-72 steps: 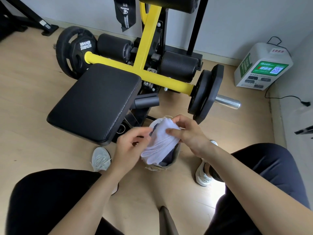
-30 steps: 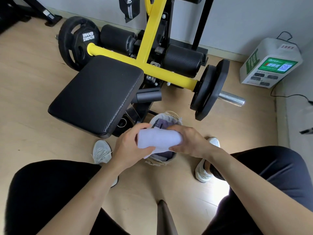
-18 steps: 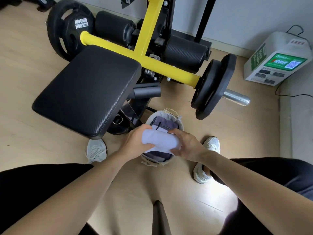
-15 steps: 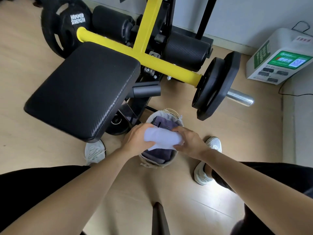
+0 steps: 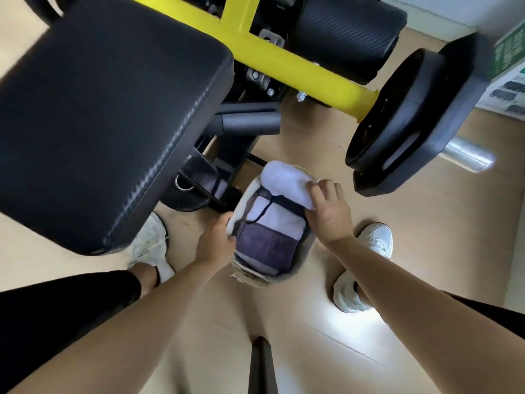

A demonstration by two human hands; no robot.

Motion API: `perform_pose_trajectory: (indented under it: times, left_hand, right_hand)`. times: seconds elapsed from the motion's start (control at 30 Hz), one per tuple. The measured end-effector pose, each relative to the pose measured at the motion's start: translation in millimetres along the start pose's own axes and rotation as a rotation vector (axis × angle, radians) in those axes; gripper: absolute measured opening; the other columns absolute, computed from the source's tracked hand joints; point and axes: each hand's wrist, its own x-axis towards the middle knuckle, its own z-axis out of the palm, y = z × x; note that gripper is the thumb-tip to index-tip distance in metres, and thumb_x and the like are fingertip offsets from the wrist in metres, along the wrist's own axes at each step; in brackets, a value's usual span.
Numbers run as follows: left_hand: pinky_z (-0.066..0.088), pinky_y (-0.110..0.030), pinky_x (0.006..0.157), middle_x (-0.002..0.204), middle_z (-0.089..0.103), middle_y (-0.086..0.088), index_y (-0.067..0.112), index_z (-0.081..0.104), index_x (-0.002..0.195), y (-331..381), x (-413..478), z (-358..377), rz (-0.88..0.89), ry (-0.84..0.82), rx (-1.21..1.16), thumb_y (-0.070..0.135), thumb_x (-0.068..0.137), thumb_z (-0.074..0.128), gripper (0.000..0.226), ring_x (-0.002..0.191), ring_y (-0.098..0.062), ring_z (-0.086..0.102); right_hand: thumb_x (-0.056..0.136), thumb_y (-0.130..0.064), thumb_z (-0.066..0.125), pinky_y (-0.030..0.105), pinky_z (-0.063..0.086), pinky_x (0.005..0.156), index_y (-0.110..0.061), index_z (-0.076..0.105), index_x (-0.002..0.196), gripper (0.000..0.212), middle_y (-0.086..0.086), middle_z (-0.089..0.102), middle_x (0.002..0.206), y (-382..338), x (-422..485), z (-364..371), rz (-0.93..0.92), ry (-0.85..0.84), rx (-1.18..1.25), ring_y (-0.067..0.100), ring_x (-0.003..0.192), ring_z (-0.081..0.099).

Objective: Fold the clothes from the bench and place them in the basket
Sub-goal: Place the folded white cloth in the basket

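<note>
A person bends over a small round basket (image 5: 247,277) of rough, frayed weave that stands on a pale wood-plank floor (image 5: 412,237), at the six o'clock side of a gym bench. A soft white cloth (image 5: 284,179), rolled into a fat cylinder, lies across the basket's twelve o'clock edge on top of the folded clothes (image 5: 265,245) already packed inside: flat rectangular layers in pale lilac and dark purple, with a thin dark cord looped over them. The right hand (image 5: 329,214) comes in from four o'clock, its fingers (image 5: 314,185) curled down onto the right end of the white roll and clamped on it. The left hand (image 5: 216,241) reaches in from eight o'clock and grips the basket's rim at nine o'clock, fingers hooked over the edge; how deep they go inside cannot be seen. The bench pad (image 5: 99,109), a broad black rectangle with a grained, leather-like skin and stitched edges, fills the ten o'clock part of the view. Behind it runs a glossy yellow bar (image 5: 301,65) of square tube, with a ribbed black foam roller (image 5: 349,32) at one o'clock and a thick matte black weight plate (image 5: 412,118) on a polished steel sleeve (image 5: 466,155) at two o'clock. White sneakers (image 5: 150,240) flank the basket.
</note>
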Motion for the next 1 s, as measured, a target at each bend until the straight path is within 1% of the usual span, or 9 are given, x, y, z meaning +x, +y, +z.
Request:
perform_pose_trajectory:
  times: [0.07, 0.17, 0.27, 0.37, 0.53, 0.63, 0.7, 0.8, 1.0]
  left_hand:
    - [0.051, -0.039, 0.091, 0.125, 0.068, -0.003, 0.028, 0.058, 0.134, -3, 2, 0, 0.004, 0.039, -0.009, 0.003, 0.086, 0.059, 0.054, 0.11, -0.032, 0.063]
    - [0.053, -0.041, 0.092, 0.12, 0.07, -0.001, 0.03, 0.06, 0.132, -7, 6, 1, 0.032, 0.058, -0.031, 0.001, 0.084, 0.059, 0.057, 0.107, -0.029, 0.065]
    - [0.054, -0.041, 0.091, 0.117, 0.071, -0.003, 0.027, 0.062, 0.132, -9, 8, 2, 0.054, 0.076, -0.036, -0.004, 0.081, 0.059, 0.06, 0.106, -0.029, 0.065]
    - [0.05, -0.035, 0.09, 0.119, 0.07, -0.003, 0.024, 0.062, 0.132, -10, 8, 4, 0.064, 0.083, -0.025, -0.008, 0.079, 0.056, 0.062, 0.107, -0.027, 0.064]
    - [0.041, -0.026, 0.087, 0.124, 0.067, -0.001, 0.024, 0.061, 0.134, -10, 7, 2, 0.066, 0.068, -0.034, -0.008, 0.083, 0.054, 0.061, 0.113, -0.022, 0.061]
    - [0.041, -0.026, 0.088, 0.125, 0.066, -0.001, 0.025, 0.061, 0.134, -10, 6, 1, 0.079, 0.067, -0.048, -0.008, 0.083, 0.054, 0.061, 0.113, -0.021, 0.061]
    - [0.041, -0.026, 0.088, 0.125, 0.066, -0.001, 0.025, 0.061, 0.134, -11, 6, 1, 0.082, 0.077, -0.059, -0.007, 0.084, 0.055, 0.06, 0.113, -0.022, 0.061]
    - [0.04, -0.025, 0.087, 0.123, 0.066, -0.004, 0.021, 0.061, 0.135, -11, 5, 1, 0.098, 0.08, -0.075, -0.007, 0.086, 0.057, 0.057, 0.112, -0.022, 0.06]
    - [0.042, -0.025, 0.085, 0.122, 0.065, -0.005, 0.02, 0.06, 0.137, -13, 9, 2, 0.128, 0.08, -0.099, -0.007, 0.087, 0.058, 0.057, 0.106, -0.015, 0.056]
  right_hand:
    - [0.08, -0.008, 0.062, 0.039, 0.054, 0.053, -0.021, 0.046, 0.132, 0.056, 0.017, 0.055, 0.112, -2, -8, 19, -0.102, -0.097, -0.074, 0.038, 0.101, 0.051]
    - [0.075, -0.005, 0.07, 0.045, 0.058, 0.069, -0.023, 0.04, 0.139, 0.074, 0.02, 0.054, 0.116, 1, -25, 39, -0.296, -0.313, -0.014, 0.037, 0.102, 0.047]
    - [0.073, -0.018, 0.061, 0.05, 0.053, 0.091, -0.019, 0.046, 0.139, 0.067, 0.026, 0.049, 0.133, 8, -30, 39, -0.321, -0.443, 0.039, 0.04, 0.116, 0.042]
    - [0.074, -0.033, 0.053, 0.051, 0.04, 0.107, -0.019, 0.057, 0.13, 0.058, 0.015, 0.042, 0.151, 6, -24, 31, -0.344, -0.477, 0.003, 0.042, 0.133, 0.041]
    - [0.088, -0.029, 0.06, 0.05, 0.023, 0.107, -0.013, 0.057, 0.13, 0.045, 0.008, 0.05, 0.147, -5, 3, 29, -0.506, -0.389, -0.138, 0.034, 0.134, 0.049]
    - [0.095, -0.025, 0.045, 0.044, 0.015, 0.119, -0.018, 0.027, 0.155, 0.063, 0.003, 0.022, 0.165, -7, 4, 32, -0.529, -0.424, -0.148, 0.027, 0.151, 0.023]
    - [0.101, -0.034, 0.032, 0.047, 0.014, 0.123, -0.026, 0.015, 0.158, 0.061, 0.0, 0.012, 0.167, -10, 2, 36, -0.524, -0.482, -0.15, 0.026, 0.154, 0.009]
    - [0.101, -0.055, 0.018, 0.052, 0.018, 0.122, -0.034, 0.013, 0.157, 0.06, -0.001, 0.011, 0.167, -16, 4, 41, -0.476, -0.565, -0.137, 0.028, 0.154, 0.008]
    - [0.088, -0.081, 0.027, 0.057, 0.025, 0.118, -0.041, 0.011, 0.156, 0.081, 0.0, 0.008, 0.167, -16, 6, 55, -0.422, -0.573, -0.156, 0.03, 0.154, 0.007]
